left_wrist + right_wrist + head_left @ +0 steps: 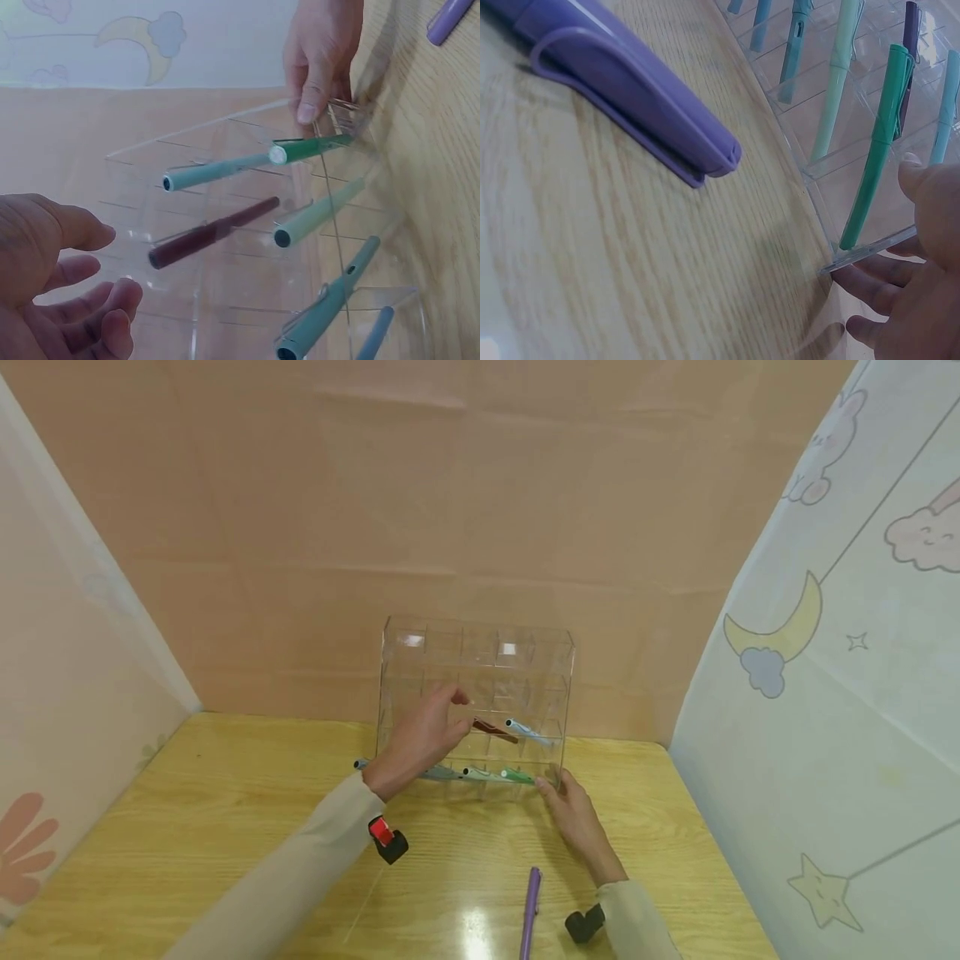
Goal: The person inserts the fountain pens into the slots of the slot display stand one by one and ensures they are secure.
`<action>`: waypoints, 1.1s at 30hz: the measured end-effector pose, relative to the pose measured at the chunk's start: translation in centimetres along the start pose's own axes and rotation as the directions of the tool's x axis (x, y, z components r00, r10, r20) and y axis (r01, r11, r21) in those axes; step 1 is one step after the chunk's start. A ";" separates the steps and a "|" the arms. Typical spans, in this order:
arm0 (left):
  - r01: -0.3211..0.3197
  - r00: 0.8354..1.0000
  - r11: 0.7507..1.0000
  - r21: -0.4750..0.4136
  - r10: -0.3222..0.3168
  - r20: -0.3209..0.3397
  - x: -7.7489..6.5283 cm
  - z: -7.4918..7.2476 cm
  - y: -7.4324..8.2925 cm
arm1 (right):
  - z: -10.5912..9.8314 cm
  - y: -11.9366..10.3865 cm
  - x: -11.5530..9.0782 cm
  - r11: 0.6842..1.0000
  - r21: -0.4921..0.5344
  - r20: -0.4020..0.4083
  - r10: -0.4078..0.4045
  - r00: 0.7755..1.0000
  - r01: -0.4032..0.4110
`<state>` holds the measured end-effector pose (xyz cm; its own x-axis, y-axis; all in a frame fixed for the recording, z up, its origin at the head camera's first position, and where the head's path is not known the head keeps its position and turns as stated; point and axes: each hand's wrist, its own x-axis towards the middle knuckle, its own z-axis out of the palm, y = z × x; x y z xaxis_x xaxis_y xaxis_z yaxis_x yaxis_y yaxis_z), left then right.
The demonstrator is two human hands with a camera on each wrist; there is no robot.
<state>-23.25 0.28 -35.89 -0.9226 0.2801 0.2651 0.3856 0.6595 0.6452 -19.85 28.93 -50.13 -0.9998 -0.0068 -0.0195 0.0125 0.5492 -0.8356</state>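
Note:
A clear acrylic pen rack (480, 664) with rows of compartments stands upright on the table. My left hand (423, 735) is in front of its middle, beside the dark maroon pen (497, 731); in the left wrist view the fingers are loosely bent, thumb apart, with nothing between them. To the right of the maroon pen sits a light blue pen (528, 731). The bottom row carries a green pen (517, 775), a mint pen (482, 774), a teal pen (330, 300) and a blue pen (376, 334). My right hand (576, 818) grips the rack's lower right edge, thumb in front.
A purple pen (530, 910) lies on the wooden table (225, 827), nearer to me than the rack. Behind the rack hangs an orange-brown backdrop (300, 527). Pale printed sheets stand at both sides, the right sheet (885, 735) bearing a moon and a star.

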 end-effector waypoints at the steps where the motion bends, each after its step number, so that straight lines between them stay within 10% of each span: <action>1: -0.006 1.000 1.000 0.001 0.006 -0.010 -0.2 -0.2 0.1 | 0.0 0.0 0.0 1.000 0.001 0.001 0.001 1.000 -0.001; 13: -0.117 0.990 0.993 0.014 0.117 -0.081 -2.6 -1.1 1.1 | 0.0 0.1 0.2 1.000 0.003 0.000 -0.004 1.000 0.004; 33: -0.097 0.995 0.991 -0.091 0.096 -0.024 -6.6 -0.1 2.3 | 0.1 0.0 0.2 1.000 0.016 0.013 0.008 1.000 -0.008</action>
<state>-16.32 -0.15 -36.06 -0.8814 0.3253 0.3425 0.4716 0.5627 0.6790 -20.01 28.83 -50.17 -0.9994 -0.0136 -0.0331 0.0206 0.5360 -0.8440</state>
